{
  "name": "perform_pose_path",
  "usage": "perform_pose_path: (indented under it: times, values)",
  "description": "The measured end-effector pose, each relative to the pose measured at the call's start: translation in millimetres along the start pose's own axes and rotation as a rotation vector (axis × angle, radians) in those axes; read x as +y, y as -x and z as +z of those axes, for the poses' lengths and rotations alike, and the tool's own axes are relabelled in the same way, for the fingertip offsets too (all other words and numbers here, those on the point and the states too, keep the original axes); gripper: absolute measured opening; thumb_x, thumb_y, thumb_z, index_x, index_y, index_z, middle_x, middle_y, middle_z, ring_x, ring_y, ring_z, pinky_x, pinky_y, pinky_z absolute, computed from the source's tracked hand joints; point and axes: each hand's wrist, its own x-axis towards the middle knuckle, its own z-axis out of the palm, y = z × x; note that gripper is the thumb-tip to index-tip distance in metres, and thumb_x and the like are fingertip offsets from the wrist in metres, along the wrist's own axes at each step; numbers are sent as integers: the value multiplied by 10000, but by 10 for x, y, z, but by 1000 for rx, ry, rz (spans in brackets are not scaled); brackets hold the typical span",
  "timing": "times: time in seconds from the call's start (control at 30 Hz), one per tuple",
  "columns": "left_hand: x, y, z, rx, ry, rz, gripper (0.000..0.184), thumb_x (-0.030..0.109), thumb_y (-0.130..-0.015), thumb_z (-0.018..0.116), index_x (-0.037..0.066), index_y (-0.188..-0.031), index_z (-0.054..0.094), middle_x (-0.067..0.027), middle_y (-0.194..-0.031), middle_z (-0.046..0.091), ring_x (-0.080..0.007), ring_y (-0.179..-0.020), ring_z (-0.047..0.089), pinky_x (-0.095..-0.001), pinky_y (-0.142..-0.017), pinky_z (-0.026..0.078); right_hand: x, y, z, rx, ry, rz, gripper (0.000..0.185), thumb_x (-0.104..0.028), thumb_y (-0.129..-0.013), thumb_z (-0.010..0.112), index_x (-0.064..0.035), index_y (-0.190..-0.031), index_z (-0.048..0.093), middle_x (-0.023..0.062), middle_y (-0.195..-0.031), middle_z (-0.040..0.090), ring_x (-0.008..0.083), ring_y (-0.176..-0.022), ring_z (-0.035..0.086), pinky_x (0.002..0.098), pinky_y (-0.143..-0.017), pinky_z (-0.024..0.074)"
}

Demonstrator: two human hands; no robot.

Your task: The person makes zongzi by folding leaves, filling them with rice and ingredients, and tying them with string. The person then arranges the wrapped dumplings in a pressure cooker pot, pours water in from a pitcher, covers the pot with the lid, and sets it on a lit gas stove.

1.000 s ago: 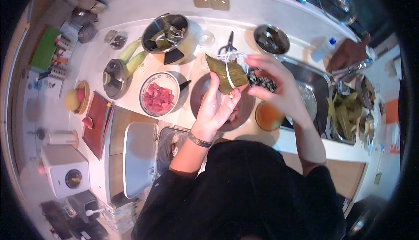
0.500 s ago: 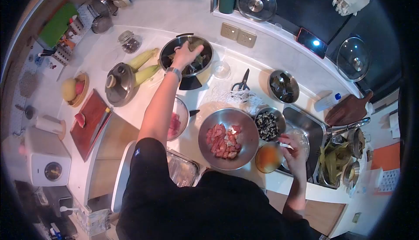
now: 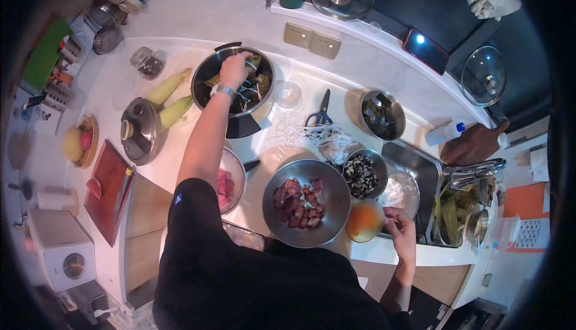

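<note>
My left hand (image 3: 234, 71) reaches into a black-handled steel pot (image 3: 271, 93), its fingers closed at a leaf-wrapped dumpling (image 3: 254, 61) near the far rim. Several more dumplings tied with white string lie in the pot. A watch (image 3: 224, 91) sits on that wrist. My right hand (image 3: 401, 229) is beside a bowl of orange contents (image 3: 365, 219), fingers pinched together; what they hold, if anything, is too small to make out. Just left stands a large steel bowl (image 3: 337, 210) with marinated meat pieces (image 3: 298, 205).
Behind lie white strings (image 3: 300, 132), scissors (image 3: 320, 114) and a bowl of dark chopped pieces (image 3: 362, 176). A bowl with white contents (image 3: 396, 193) stands by the sink (image 3: 414, 157). Soaking leaves (image 3: 454, 216) are at right. Corn (image 3: 170, 89) and a metal lid (image 3: 140, 129) lie left.
My left hand has drawn its fingers together inside the pot, where more dumplings and strings now show. My right hand has shifted down beside the orange bowl. The whole view has shifted slightly.
</note>
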Motion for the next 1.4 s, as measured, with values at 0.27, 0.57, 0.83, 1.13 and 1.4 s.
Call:
perform_pose_path:
  times: [0.27, 0.57, 0.83, 1.13, 1.4]
  values:
    - [18, -79, -116, -250, -125, 389, 463, 97, -733, 720, 159, -1185, 638, -164, -981, 679, -333, -927, 644, -418, -853, 506, -26, -105, 254, -9, -54, 10, 219, 0, -864, 630, 41, -1078, 613, 108, -1115, 620, 176, -974, 616, 294, -827, 511]
    - [109, -13, -113, 65, -35, 216, 569, 291, -739, 769, 91, -1229, 559, -179, -1188, 601, -364, -1129, 543, -454, -985, 397, -181, 34, 283, -92, 204, -187, 276, -53, -838, 657, 12, -1107, 646, 145, -1131, 623, 216, -995, 631, 313, -870, 517]
    - [1659, 1406, -341, 77, 174, 467, 594, 191, -813, 718, 88, -1345, 474, -168, -1358, 471, -316, -1275, 412, -398, -1073, 306, 615, 357, -211, 276, 117, 98, 198, -120, -911, 605, 0, -1055, 670, 74, -784, 684, 112, -686, 643, 269, -636, 529]
    - [2654, 2255, 4, -72, 387, 464, 621, 138, -773, 737, 93, -1337, 482, -195, -1373, 425, -353, -1279, 400, -411, -1086, 293, 1579, 644, -956, 598, 95, 255, 268, -249, -903, 627, -20, -770, 667, 42, -600, 619, 76, -538, 571, 248, -510, 453]
    - [3822, 2613, 390, -78, 558, 334, 660, 85, -779, 715, 2, -1361, 415, -185, -1343, 461, -315, -1271, 417, -389, -1098, 279, 2966, 62, -2609, 721, 101, 157, 239, -237, -868, 665, -15, -956, 681, 63, -726, 677, 143, -661, 633, 288, -637, 500]
